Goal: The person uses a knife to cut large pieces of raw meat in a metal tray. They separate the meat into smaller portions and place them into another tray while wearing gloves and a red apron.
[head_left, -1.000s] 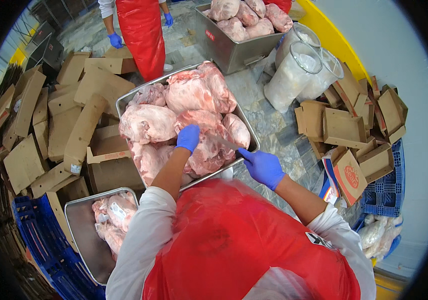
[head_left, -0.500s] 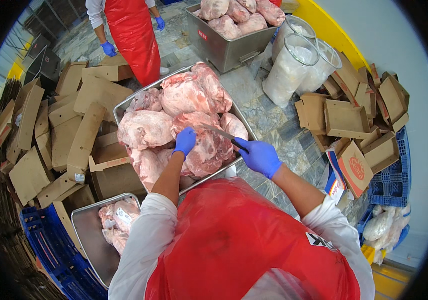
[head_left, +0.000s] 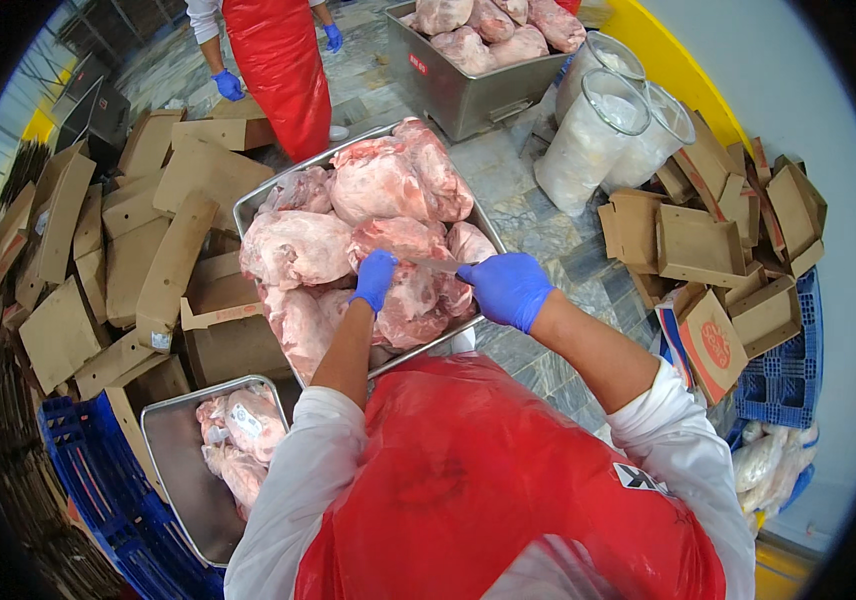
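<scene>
My right hand [head_left: 510, 290], in a blue glove, is closed around a knife's handle. The knife's blade [head_left: 435, 264] points left and lies against a large piece of raw meat [head_left: 413, 300]. Just left of the blade tip, my gloved left hand [head_left: 376, 279] is closed, with its fingers pressed into that same piece and its fingertips partly hidden. Around it, several other large raw pieces [head_left: 295, 248] fill a metal bin [head_left: 418, 351] in front of my red apron.
A smaller metal bin [head_left: 173, 450] with wrapped meat stands at lower left beside blue pallets [head_left: 98, 500]. Cardboard boxes [head_left: 213, 180] pile up left, more boxes [head_left: 703, 245] right. Clear bag-lined hoops [head_left: 588, 145] and another full meat bin [head_left: 468, 95] stand beyond. A co-worker [head_left: 278, 75] stands far left.
My right hand has shifted a little left and up, closer to my left hand, and the blade now lies more level. My left hand stays on the meat. The whole view has shifted slightly.
</scene>
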Motion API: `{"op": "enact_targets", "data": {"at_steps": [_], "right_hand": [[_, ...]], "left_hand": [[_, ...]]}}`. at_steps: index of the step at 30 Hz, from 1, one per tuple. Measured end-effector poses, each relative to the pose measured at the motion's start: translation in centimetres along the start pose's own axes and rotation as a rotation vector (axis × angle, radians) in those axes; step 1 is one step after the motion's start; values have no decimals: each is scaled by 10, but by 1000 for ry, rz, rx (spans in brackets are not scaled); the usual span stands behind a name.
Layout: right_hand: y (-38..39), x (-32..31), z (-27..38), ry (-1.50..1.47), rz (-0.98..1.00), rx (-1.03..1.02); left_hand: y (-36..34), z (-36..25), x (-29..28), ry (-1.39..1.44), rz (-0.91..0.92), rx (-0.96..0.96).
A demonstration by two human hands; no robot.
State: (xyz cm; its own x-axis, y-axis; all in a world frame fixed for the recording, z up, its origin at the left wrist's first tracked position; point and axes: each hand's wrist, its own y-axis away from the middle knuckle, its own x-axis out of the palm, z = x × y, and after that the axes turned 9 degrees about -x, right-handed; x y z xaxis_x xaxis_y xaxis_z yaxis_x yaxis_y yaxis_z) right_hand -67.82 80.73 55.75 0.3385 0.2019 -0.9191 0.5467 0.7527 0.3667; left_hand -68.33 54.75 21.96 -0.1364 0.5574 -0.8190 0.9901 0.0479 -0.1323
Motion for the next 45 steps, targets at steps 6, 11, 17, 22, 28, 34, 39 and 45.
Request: {"op": "enact_targets", "data": {"at_steps": [6, 11, 17, 22, 28, 34, 39, 45], "right_hand": [[-2, -6, -9, 15, -13, 2], [-14, -20, -15, 72, 33, -40], [-27, -35, -13, 119, 52, -74], [-22, -13, -13, 71, 62, -17], [-27, -26, -9, 75, 37, -63], [-47, -65, -17, 93, 162, -71], [-66, -59, -13, 97, 159, -114], [-13, 22, -5, -33, -36, -38]], "left_hand": [[23, -39, -27, 95, 64, -380], [26, -70, -60, 172, -226, -432], [-1, -66, -67, -111, 110, -199], [-10, -82, -74, -215, 287, -260], [-39, -18, -59, -8, 697, -172], [-16, -28, -66, 1050, 699, -840], [2, -27, -58, 1422, 548, -941], [15, -48, -55, 1405, 373, -894]]}}
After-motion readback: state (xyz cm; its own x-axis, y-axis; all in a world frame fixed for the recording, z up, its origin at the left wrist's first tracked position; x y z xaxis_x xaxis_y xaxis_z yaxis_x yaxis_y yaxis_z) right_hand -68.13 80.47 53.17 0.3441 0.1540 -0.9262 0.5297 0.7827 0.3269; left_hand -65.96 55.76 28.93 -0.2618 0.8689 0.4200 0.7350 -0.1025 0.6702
